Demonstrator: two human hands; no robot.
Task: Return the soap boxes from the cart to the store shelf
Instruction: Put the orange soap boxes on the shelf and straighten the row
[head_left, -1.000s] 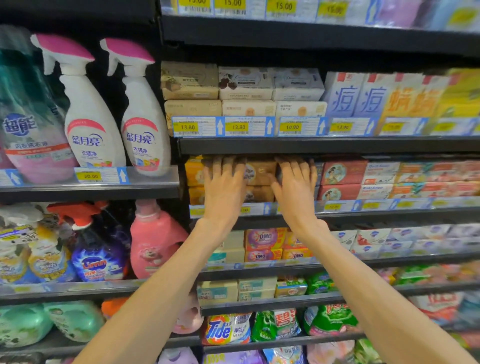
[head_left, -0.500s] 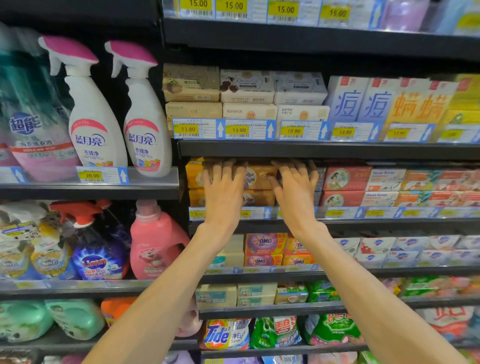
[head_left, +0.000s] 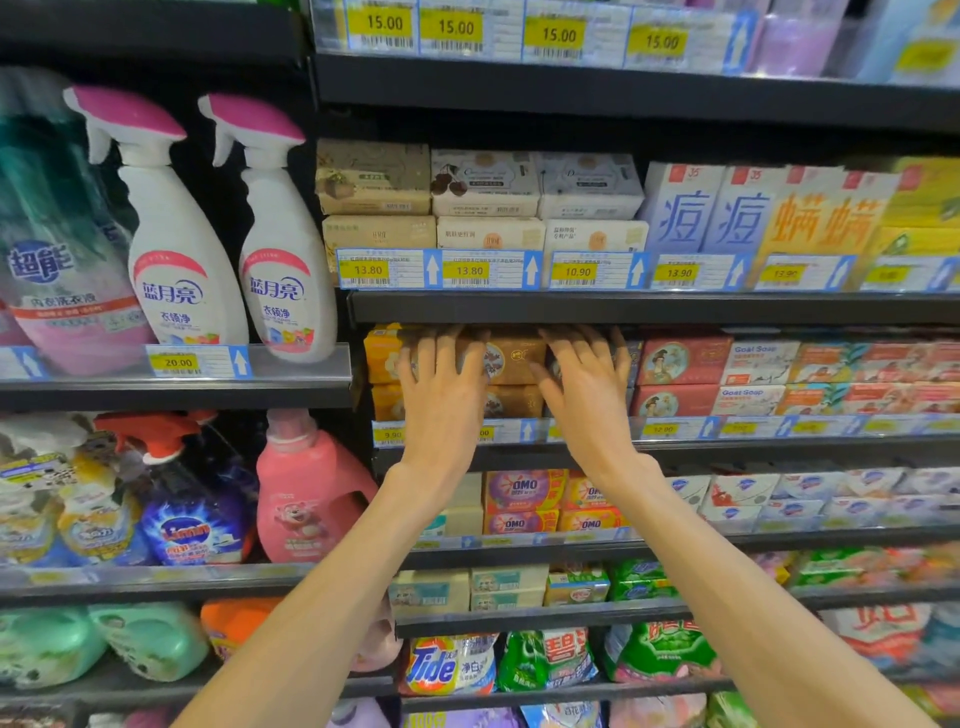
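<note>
Hands — left hand (head_left: 441, 395), right hand (head_left: 587, 400) — spread flat on brown soap boxes (head_left: 514, 358) under the overhanging shelf edge (head_left: 623, 307).

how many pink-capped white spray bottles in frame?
2. Both stand side by side on the upper left shelf: one white spray bottle with a pink trigger cap on the left, its twin right of it. Others may hide behind.

**Both hands flat against stacked soap boxes on the shelf**

The left hand (head_left: 441, 395) and right hand (head_left: 587, 400) reach side by side into the shelf (head_left: 675, 449), fingers straight and spread against the brown soap boxes (head_left: 514, 358) stacked two high. Yellow boxes (head_left: 382, 353) sit just left of the left hand; red boxes (head_left: 680, 361) just right of the right hand. Two white spray bottles (head_left: 176, 260) stand further left, higher up.
</note>
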